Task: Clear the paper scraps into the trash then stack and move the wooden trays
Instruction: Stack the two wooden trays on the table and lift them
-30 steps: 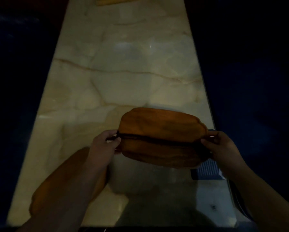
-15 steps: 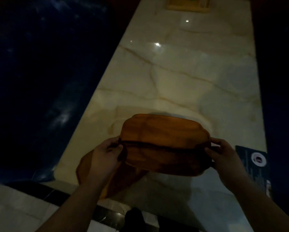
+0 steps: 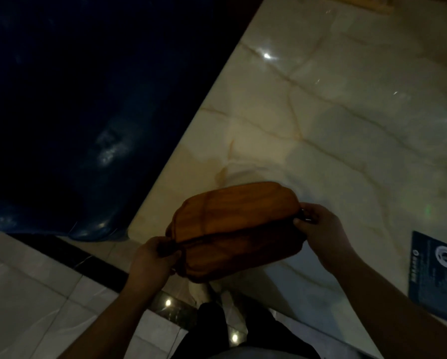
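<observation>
Two brown wooden trays [image 3: 234, 224] are pressed together face to face into one stack, with a dark seam between them. I hold the stack in the air above the near end of the marble table [image 3: 346, 141]. My left hand [image 3: 152, 257] grips the stack's left end and my right hand [image 3: 318, 226] grips its right end. No paper scraps show in this dim view.
A dark blue printed card [image 3: 434, 275] lies on the table at the right edge. A dark blue seat [image 3: 74, 125] fills the upper left beside the table. Pale floor tiles [image 3: 30, 294] and a black strip run below. A wooden item [image 3: 377, 2] sits at the table's far end.
The view has swung left and the stack has come back toward the table's near end. The third tray seen under my left arm earlier is out of sight now.
</observation>
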The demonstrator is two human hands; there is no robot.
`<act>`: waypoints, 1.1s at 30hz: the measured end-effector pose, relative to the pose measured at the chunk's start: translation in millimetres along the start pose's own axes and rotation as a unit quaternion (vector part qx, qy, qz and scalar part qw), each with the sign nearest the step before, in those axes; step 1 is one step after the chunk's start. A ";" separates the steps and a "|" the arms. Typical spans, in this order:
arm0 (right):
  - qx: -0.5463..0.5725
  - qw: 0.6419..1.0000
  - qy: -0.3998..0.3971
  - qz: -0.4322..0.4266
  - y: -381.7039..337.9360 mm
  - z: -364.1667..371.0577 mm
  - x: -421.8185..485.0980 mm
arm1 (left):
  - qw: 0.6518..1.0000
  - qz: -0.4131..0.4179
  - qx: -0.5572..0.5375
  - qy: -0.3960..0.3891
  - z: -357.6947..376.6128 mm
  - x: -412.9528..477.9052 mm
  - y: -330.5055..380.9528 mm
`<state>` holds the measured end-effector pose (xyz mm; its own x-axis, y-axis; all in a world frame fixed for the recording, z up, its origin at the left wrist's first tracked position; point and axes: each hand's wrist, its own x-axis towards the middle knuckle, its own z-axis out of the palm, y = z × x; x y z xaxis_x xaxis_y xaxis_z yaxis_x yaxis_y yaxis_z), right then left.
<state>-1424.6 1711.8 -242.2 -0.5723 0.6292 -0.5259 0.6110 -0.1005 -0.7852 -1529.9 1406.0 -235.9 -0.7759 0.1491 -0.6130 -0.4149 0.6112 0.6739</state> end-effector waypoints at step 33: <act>-0.394 0.912 -0.067 -0.091 -10.2 29.0 16.4 | 0.997 -0.037 0.038 -0.049 -7.8 18.1 -18.6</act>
<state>-1456.1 1700.8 -252.3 -0.7324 0.4753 -0.4876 0.6730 0.6140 -0.4125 -1539.9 1391.3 -256.3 -0.6925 0.1736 -0.7002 -0.4298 0.6802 0.5938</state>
